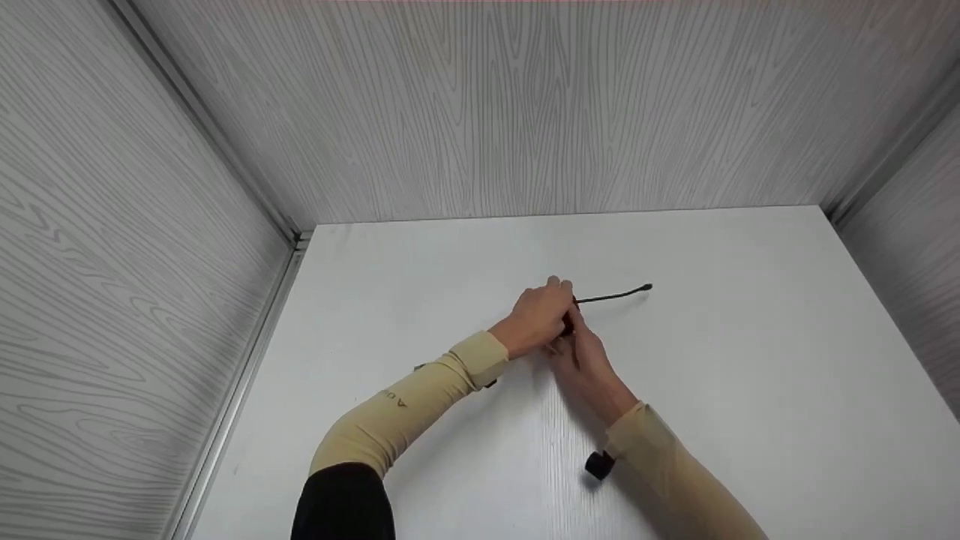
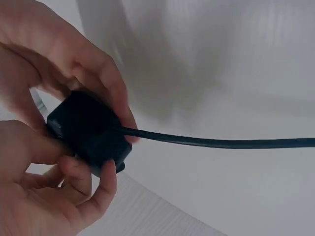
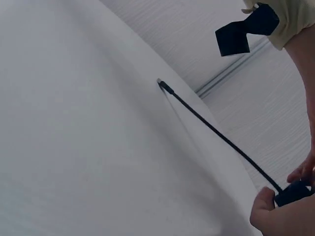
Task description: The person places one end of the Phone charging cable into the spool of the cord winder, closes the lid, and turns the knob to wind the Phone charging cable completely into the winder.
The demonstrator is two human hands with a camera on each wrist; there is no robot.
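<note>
A small black block [image 2: 91, 125] with faceted edges is held between both hands near the middle of the white surface. My left hand [image 1: 538, 313] grips it from the left and far side, while the right hand [image 1: 586, 361] holds it from the near side with curled fingers. Out of the block runs a thin black cable [image 3: 221, 135], pointing right in the head view. At its free end sits a thicker plug [image 3: 167, 88] with a pale tip. Fingers cover much of the block, most of all in the head view.
The white tabletop [image 1: 420, 277] meets a grey wood-grain panel [image 1: 510, 112] at the back. Similar panels rise left and right, with a metal rail [image 1: 247, 345] along the left edge. A black wrist mount [image 1: 598, 465] sticks out below the right cuff.
</note>
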